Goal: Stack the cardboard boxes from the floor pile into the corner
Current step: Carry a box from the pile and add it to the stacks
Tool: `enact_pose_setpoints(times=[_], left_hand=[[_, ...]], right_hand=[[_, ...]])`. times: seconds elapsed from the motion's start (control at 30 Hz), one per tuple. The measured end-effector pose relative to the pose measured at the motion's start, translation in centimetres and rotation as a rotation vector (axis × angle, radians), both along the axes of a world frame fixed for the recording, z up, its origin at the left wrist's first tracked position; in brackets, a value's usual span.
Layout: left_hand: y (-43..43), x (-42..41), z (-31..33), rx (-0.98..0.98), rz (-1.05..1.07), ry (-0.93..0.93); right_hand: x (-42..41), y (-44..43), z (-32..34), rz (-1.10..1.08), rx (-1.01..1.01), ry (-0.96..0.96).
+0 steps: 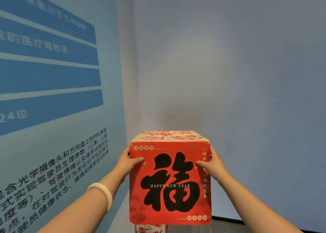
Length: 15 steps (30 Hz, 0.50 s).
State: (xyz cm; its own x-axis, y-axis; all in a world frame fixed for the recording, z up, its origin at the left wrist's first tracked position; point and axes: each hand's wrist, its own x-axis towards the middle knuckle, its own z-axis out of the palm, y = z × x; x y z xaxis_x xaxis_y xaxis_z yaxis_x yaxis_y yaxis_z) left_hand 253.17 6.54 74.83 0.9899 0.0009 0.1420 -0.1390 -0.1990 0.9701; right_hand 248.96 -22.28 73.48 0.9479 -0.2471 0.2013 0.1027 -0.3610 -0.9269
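In the corner, all places taken from the red box (pixel 170 185).
- Left of it: printed wall panel (pixel 53 74), close alongside, little slack.
- At its left edge: left hand (pixel 127 162), bracelet (pixel 104 195) on the wrist, gripping, thumb across the front face.
- Under it: lower box (pixel 151 229), only a top strip visible; contact not discernible.
- At its right edge: right hand (pixel 215 164), gripping likewise.
- Right of it and behind: plain wall (pixel 247 74), open room on that side.
- Progress, judged: at least one box placed, this one held over it; floor pile out of view, remainder unknown.
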Motion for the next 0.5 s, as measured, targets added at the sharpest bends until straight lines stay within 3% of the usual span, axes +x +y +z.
enact_pose_setpoints(times=[0.5], left_hand=[[1.3,31.7,-0.2,0.035,0.144,0.014]], right_hand=[[32.8,1.6,0.5,0.006,-0.002,0.01]])
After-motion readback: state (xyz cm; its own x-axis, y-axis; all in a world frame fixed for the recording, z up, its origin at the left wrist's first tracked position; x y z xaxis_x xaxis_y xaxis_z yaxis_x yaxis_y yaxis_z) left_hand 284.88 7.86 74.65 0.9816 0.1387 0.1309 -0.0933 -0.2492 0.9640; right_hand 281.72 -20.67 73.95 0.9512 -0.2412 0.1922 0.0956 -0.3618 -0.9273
